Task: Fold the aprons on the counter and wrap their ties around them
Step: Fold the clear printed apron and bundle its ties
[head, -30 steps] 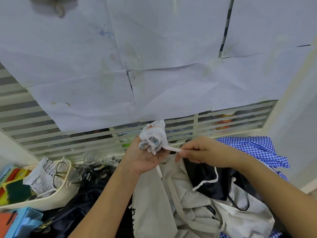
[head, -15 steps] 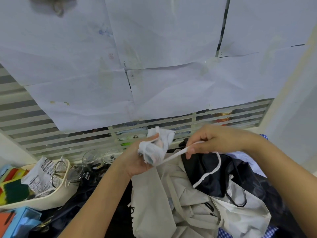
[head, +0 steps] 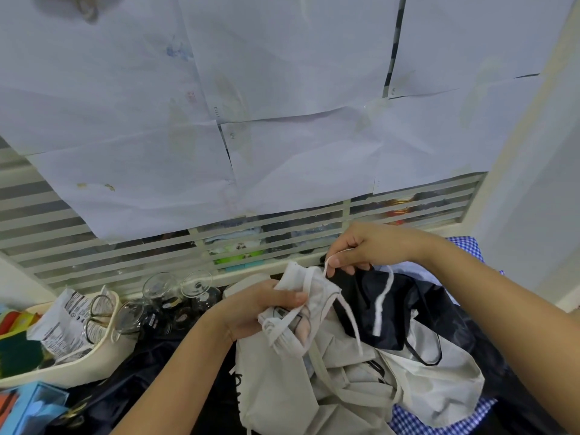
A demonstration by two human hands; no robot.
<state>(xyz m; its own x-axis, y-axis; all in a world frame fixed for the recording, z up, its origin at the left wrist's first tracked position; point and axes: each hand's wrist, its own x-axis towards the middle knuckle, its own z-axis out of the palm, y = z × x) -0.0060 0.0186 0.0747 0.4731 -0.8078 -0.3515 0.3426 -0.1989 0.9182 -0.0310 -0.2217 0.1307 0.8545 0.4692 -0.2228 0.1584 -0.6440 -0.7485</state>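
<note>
**Desk:** Where's the apron you're on?

**Me:** In my left hand [head: 257, 309], lifted off the worktop above the heap [head: 345, 381] that buries its middle. It's a small white bundle [head: 314, 287]. My fingers and thumb are curled tight round it so the folds can't spring open.

**Desk:** And the other hand?

**Me:** My right hand [head: 373, 249] is just up and right of the bundle, thumb and forefinger pinching the white tie [head: 327, 267], the other fingers loosely curled. I hold it short and taut so each turn lies snug. Bands already cross the bundle's lower end.

**Desk:** How far along?

**Me:** I'd judge this one is nearly wrapped, with the loose end to tuck. The rest isn't done: a beige apron [head: 298, 400], a black apron [head: 398, 312] and a checked apron [head: 464, 246] towards the right end all lie crumpled together.

**Desk:** Any worry?

**Me:** The tie's slack tail seems to hang over the black apron and might snag. Glasses [head: 161, 287] stand by the back edge on the left, beside a tub [head: 94, 370], so I wrap in the air, apart from them.
</note>
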